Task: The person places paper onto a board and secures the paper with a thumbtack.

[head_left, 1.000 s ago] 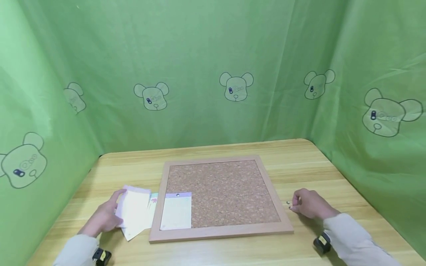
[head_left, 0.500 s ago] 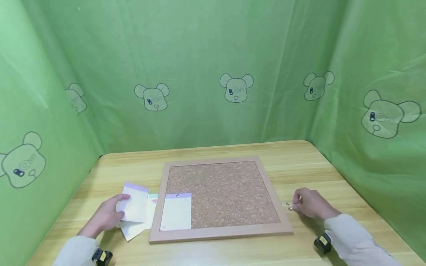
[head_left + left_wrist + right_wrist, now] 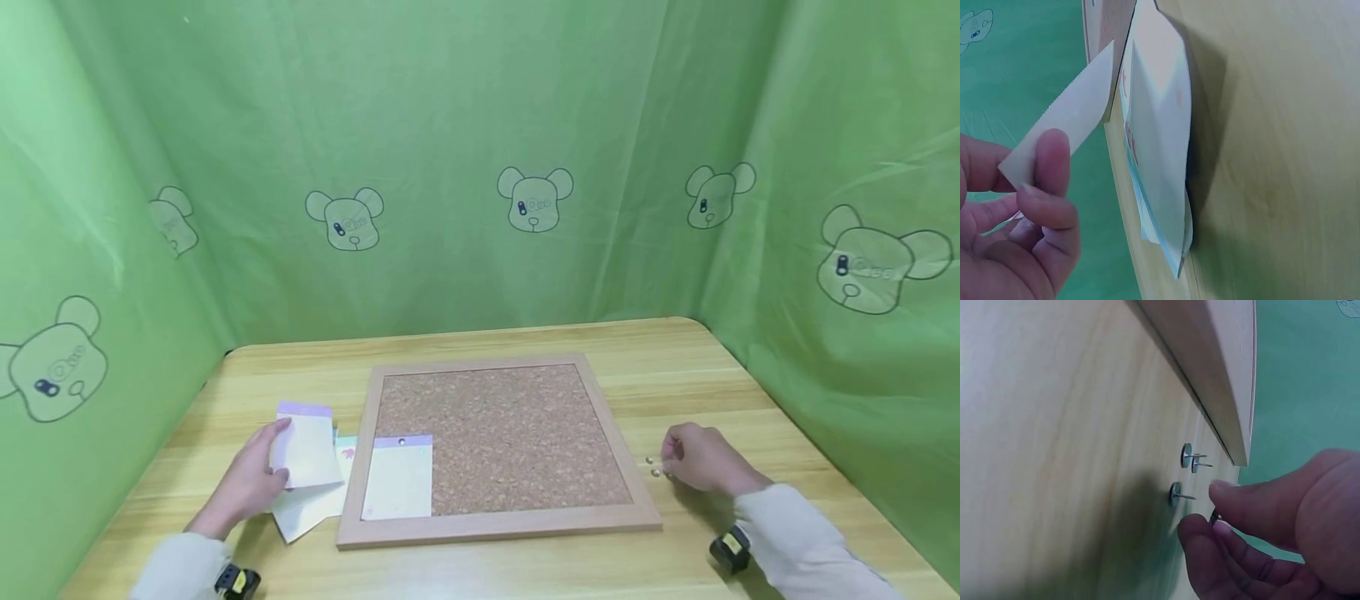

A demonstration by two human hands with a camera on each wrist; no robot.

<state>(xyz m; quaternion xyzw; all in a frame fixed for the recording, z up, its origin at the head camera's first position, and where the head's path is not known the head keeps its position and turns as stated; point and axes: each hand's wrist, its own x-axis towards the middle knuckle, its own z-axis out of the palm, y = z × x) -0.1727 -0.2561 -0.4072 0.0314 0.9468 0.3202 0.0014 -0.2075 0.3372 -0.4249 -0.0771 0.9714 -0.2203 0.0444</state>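
In the head view my left hand (image 3: 251, 479) pinches a sheet of note paper (image 3: 307, 450) with a purple top strip, held tilted above other sheets. The left wrist view shows this sheet (image 3: 1075, 106) between thumb and fingers, over the loose sheets (image 3: 1160, 125) on the table. Right of the corkboard, my right hand (image 3: 705, 458) is low over the tabletop. Seen from the right wrist, its thumb and fingers pinch a thumbtack (image 3: 1215, 517), mostly hidden. Several more thumbtacks (image 3: 1187, 455) lie point up just beside those fingertips.
A wood-framed corkboard (image 3: 517, 442) lies mid-table. One purple-topped sheet (image 3: 397, 483) is on its lower left corner, with a thumbtack (image 3: 402, 442) at its top. Green curtains (image 3: 450, 275) enclose the table's back and sides.
My left hand has lifted the purple-topped sheet off the pile and turned it more upright, shifting slightly right. The right hand has barely moved; its fingers have drawn slightly away from the loose thumbtacks.
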